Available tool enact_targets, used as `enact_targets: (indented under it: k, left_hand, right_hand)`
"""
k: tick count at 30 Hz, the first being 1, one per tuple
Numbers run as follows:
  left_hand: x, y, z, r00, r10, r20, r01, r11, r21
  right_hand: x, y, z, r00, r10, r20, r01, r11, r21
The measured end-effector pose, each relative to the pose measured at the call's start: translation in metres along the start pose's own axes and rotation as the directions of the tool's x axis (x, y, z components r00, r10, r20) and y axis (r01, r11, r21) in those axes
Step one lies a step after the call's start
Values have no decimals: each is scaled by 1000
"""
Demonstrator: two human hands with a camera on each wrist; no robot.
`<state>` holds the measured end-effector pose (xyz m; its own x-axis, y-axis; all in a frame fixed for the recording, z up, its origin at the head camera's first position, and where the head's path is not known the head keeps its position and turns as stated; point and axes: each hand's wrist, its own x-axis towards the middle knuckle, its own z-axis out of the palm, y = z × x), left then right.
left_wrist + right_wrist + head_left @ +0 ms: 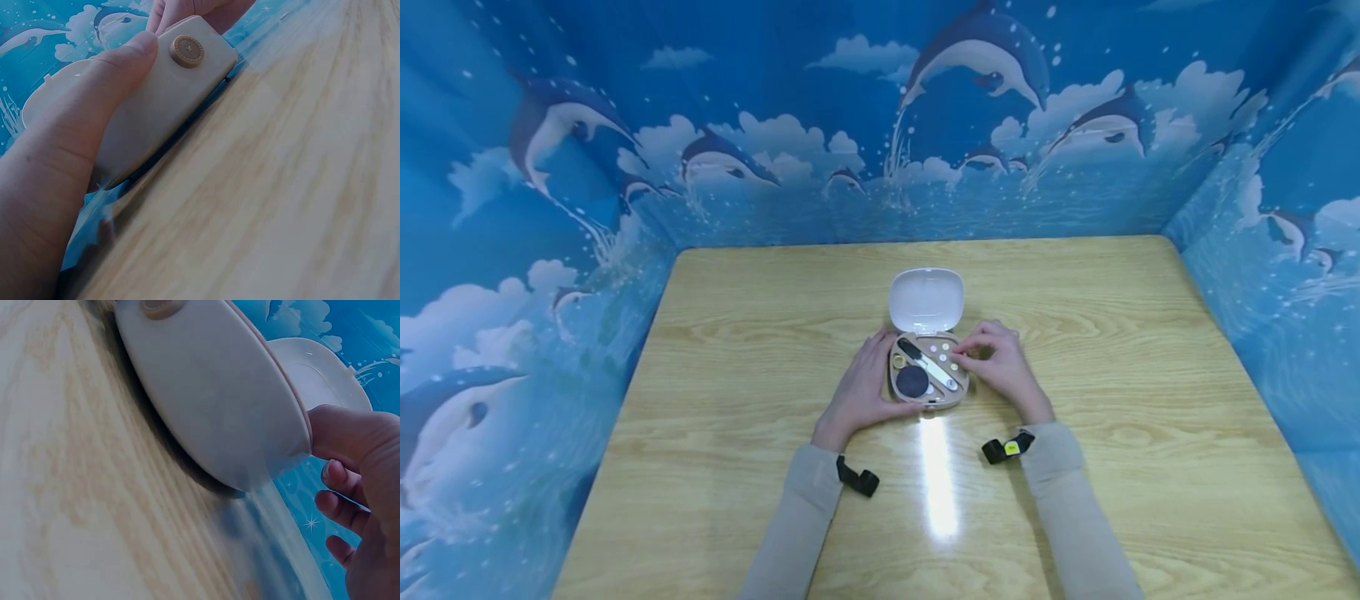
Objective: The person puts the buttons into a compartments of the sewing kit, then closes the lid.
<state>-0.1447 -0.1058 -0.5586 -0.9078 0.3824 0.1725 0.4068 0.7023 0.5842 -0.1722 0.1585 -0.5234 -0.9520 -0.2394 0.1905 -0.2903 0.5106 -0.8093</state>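
Observation:
An opened sewing kit box (pixel 964 393) with a white lid (pixel 927 300) stands on the table. Its beige tray holds a small pair of black-and-white scissors or a similar tool (pixel 927 363), a dark round disc (pixel 912 382), a yellow ring-like item (pixel 898 362) and several small white buttons (pixel 943 357). My left hand (pixel 867 387) grips the box from its left side, thumb along the front near the round button-shaped clasp (pixel 187 51). Over the buttons at the right, the thumb and forefinger of my right hand (pixel 1002 364) come together; whatever lies between their tips is hidden.
The box rests on a wood-grain table (pixel 737 333), with a bright light reflection in front of it. A blue curtain (pixel 820 117) printed with dolphins surrounds the back and sides. Each wrist wears a black camera strap (pixel 859 479).

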Motion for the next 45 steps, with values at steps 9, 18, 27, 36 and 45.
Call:
enact_targets:
  k: [9, 18, 27, 36, 45]
  left_hand:
    - [1, 0, 0, 1000, 10, 4, -10, 1000, 7]
    - [0, 0, 0, 1000, 2, 8, -2, 1000, 8]
    - [1, -1, 0, 1000, 18, 9, -18, 1000, 7]
    - [-1, 2, -2, 1000, 2, 12, -2, 1000, -10]
    - [-1, 1, -1, 1000, 1, 7, -1, 1000, -9]
  right_hand:
    - [-1, -4, -1, 1000, -8, 3, 8, 997, -71]
    - [-2, -3, -1, 1000, 6, -4, -6, 999, -50]
    - [-3, -3, -8, 1000, 7, -22, -6, 999, 40]
    - [-8, 4, -22, 997, -23, -78, 27, 998, 55]
    - [-20, 14, -37, 991, -4, -137, 11, 999, 49]
